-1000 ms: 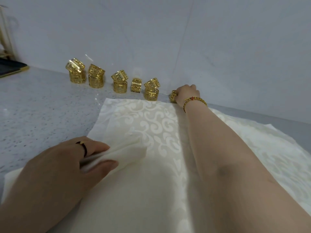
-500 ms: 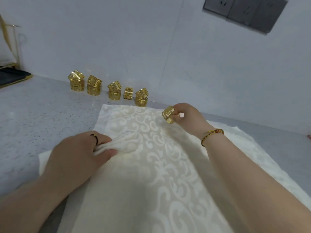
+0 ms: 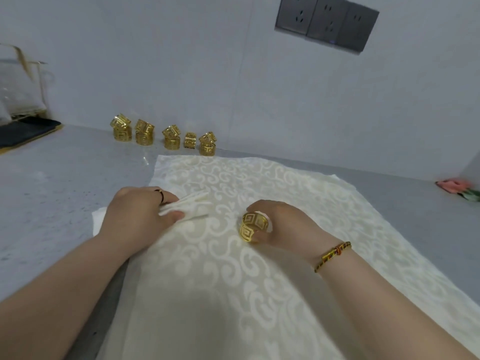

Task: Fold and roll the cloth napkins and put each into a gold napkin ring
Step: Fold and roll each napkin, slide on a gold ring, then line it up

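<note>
Since one second ago the right hand (image 3: pixel 283 224) has left the rear wall (image 3: pixel 181 61) and moved toward the body; its thumb and fingers are clamped on a gold ring (image 3: pixel 253 227), held just above the middle of the spread cloth (image 3: pixel 233 294). Half a second ago the ring was near the cloth's far edge. The left hand (image 3: pixel 140 214) stays in place, fingers and thumb curled round the folded napkin (image 3: pixel 189 206), whose free end points at the ring, near but apart. The spare rings (image 3: pixel 166 136) remain in a row at the wall, four stacked pairs and one single. The cloth lies on a grey speckled counter (image 3: pixel 52 183). Grey sockets (image 3: pixel 327 24) are set in the wall; a dark tray (image 3: pixel 26 131) lies at far left and a pink object (image 3: pixel 457 187) at far right
</note>
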